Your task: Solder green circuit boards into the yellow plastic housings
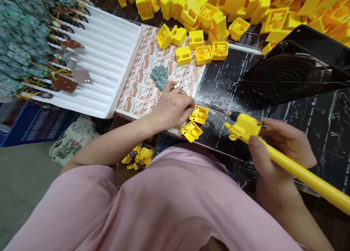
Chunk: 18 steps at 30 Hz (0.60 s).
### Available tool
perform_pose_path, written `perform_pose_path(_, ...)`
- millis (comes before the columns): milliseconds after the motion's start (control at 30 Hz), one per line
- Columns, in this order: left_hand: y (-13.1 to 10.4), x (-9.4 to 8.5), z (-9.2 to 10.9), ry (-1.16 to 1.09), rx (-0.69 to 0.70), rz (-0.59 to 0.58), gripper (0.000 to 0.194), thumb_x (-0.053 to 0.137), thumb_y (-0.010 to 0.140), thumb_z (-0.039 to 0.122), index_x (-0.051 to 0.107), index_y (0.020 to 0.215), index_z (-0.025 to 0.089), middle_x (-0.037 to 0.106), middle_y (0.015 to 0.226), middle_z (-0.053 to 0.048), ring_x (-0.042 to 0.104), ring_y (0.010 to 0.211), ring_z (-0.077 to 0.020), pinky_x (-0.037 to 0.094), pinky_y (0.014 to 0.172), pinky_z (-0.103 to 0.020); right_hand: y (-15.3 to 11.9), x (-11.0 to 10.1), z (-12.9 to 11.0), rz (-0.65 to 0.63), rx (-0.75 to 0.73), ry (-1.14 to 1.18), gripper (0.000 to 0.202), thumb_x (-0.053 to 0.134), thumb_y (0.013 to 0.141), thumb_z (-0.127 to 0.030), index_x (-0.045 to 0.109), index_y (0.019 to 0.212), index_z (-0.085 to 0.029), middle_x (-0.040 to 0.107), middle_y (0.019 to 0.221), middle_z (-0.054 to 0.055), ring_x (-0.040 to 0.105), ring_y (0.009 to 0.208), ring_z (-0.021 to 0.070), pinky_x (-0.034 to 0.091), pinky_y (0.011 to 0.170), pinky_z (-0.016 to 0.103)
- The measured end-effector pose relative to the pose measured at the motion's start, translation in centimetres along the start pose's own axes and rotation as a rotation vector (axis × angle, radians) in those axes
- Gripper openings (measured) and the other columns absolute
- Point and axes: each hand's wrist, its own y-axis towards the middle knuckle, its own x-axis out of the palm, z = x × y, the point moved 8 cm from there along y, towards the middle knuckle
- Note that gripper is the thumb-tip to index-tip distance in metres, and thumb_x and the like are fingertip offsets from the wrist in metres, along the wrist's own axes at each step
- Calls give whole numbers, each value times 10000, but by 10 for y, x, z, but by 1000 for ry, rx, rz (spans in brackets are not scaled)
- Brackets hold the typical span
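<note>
Two open yellow casings (198,116) lie just right of the nearer left grip (175,105), its hold unclear, while the right grip (288,140) clasps a yellow tool (243,126) pointing leftward.

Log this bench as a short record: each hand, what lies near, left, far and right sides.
Left hand: beside two small open yellow plastic boxes; grip unclear
Right hand: holding a yellow gun-shaped plastic tool with a thin metal tip
Near left fingers: flat green circuit boards
Left side: ribbed white foam tray
Far side: heaped yellow plastic cases
Right side: black square-framed fan
</note>
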Motion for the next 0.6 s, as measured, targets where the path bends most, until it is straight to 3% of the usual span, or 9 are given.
perform_pose_path(100,2,1,5,63,28,31,241,526,877,259,748,792,218,684,731,-37,621,875,-237,400,1088,-591,-4,-1,-17,21,-163,-10,466,887,693,-210,735,1130,-258,776,877,13,687,590,162,512,465,252)
perform_pose_path(200,5,2,10,120,75,47,243,513,857,250,734,765,208,658,706,-33,602,855,-233,409,1075,-601,-4,8,-29,-29,-274,-18,334,879,714,-198,694,985,-256,742,769,-37,695,594,156,552,496,250)
perform_pose_path(367,10,3,14,188,125,29,236,503,851,233,704,730,202,588,641,-11,585,859,-213,399,1110,-575,-1,19,-37,-120,-322,-50,268,835,770,-169,606,875,-260,709,732,-42,688,591,154,555,495,259)
perform_pose_path(533,13,3,19,229,178,-6,231,499,840,223,677,697,191,578,636,-27,590,868,-226,452,1043,-540,2,27,-49,-200,-441,-89,361,886,727,-184,564,872,-260,709,718,-58,692,585,145,504,455,232)
perform_pose_path(600,14,3,21,234,190,-16,242,491,847,220,665,682,190,579,635,-34,591,867,-230,463,1014,-526,3,25,-49,-234,-458,-106,305,859,770,-213,568,851,-257,704,699,-57,686,568,133,483,440,226)
